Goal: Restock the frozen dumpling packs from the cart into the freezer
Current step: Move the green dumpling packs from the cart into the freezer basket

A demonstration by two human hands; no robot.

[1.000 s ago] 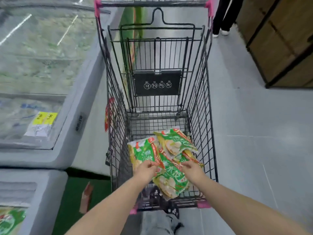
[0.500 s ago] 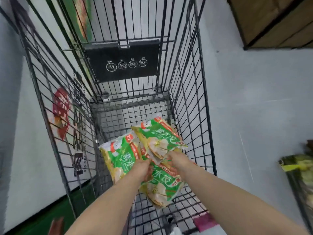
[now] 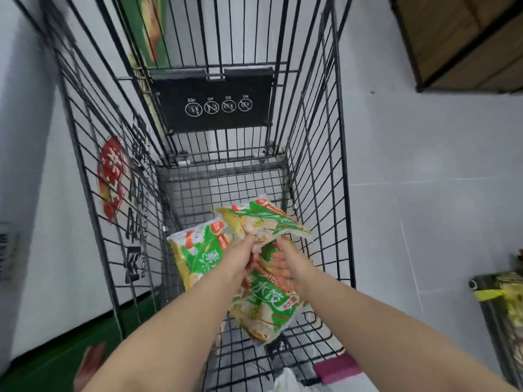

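Head view looks into the cart (image 3: 317, 176), where one dumpling pack (image 3: 198, 258) leans by the basket's left wall and the left hand (image 3: 240, 261) pinches the near edge of the raised pack (image 3: 266, 222), likely to peel it off the pile. Beneath it the right hand (image 3: 294, 270) lies on the bottom pack (image 3: 266, 309) (fingers closed or flat, I cannot tell), probably steadying it.

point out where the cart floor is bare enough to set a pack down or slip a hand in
Bare wire floor at the far end, between the packs and the black sign panel. A smaller patch in the near right corner, by the pink bumper. The middle is crowded: overlapping packs plus the left hand and right hand.
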